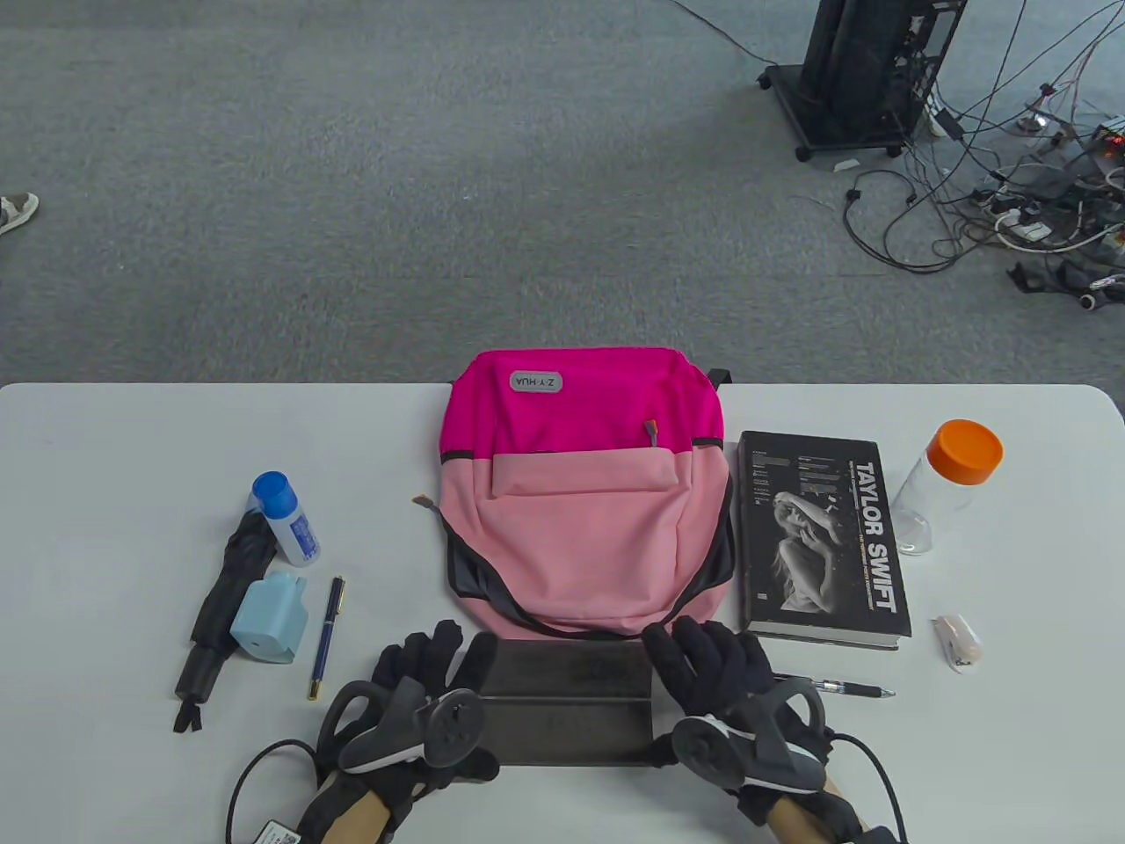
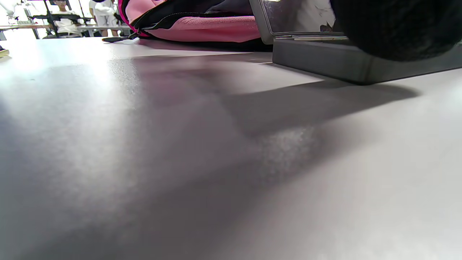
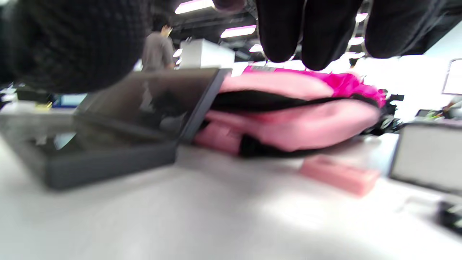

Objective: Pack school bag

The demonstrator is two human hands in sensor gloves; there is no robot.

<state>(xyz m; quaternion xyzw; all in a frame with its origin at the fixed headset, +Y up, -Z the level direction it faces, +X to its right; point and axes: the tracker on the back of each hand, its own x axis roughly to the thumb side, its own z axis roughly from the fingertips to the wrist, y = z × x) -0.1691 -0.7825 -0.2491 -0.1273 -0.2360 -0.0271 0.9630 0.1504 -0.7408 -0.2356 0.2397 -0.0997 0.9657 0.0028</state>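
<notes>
At the near edge of the surface my left hand and right hand hold a dark flat case by its two sides, each grip closed on it with fingers over the top. Its far half tilts up toward the unzipped mouth of the backpack; I can't see what the bag holds. Just right of my right hand lies a black pen, and beyond it a small pale stapler. On the left side lie a blue-and-gold pen, a light blue sharpener-like box, a folded black umbrella and a white bottle with a blue cap. Right of the bag is a black book reading "TAYLOR SWIFT", then a clear jar with an orange lid, seemingly empty. The backpack's far, magenta part carries a grey tag reading "Z·Y·HUA".
</notes>
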